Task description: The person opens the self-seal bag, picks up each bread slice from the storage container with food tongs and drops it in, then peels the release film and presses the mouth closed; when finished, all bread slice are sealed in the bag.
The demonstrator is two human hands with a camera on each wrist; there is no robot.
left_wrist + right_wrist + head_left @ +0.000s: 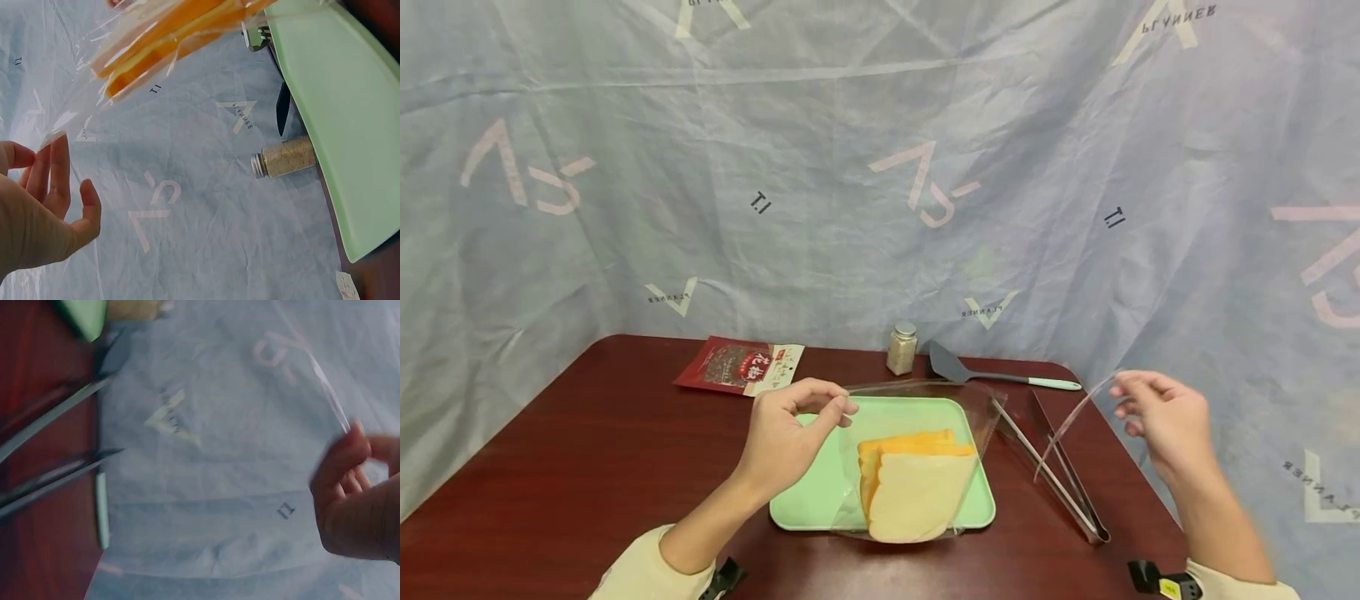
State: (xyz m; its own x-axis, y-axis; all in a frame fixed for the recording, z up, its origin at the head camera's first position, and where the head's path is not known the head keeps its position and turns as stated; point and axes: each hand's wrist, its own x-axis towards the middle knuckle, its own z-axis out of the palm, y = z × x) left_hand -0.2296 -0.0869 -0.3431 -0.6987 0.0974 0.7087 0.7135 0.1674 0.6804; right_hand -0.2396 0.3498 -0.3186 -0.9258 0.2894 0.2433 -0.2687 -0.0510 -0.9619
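My left hand (786, 433) pinches the top corner of a clear plastic bag (81, 103) between thumb and fingers. Inside the bag are bread slices (921, 496) with orange-brown crusts, hanging in front of a light green tray (820, 492). Off to the right, my right hand (1168, 425) is raised and pinches one end of a thin, clear plastic strip (328, 387). The strip dangles down and leftward from the fingertips, apart from the bag. The left wrist view shows the bag stretching from the fingertips to the bread.
Metal tongs (1067, 487) lie right of the tray. Behind are a grey spatula (951, 365) with a pale green handle end and a spice jar (902, 350). A red seasoning packet (730, 367) lies back left. Grey cloth (820, 208) hangs behind the dark red table (587, 467).
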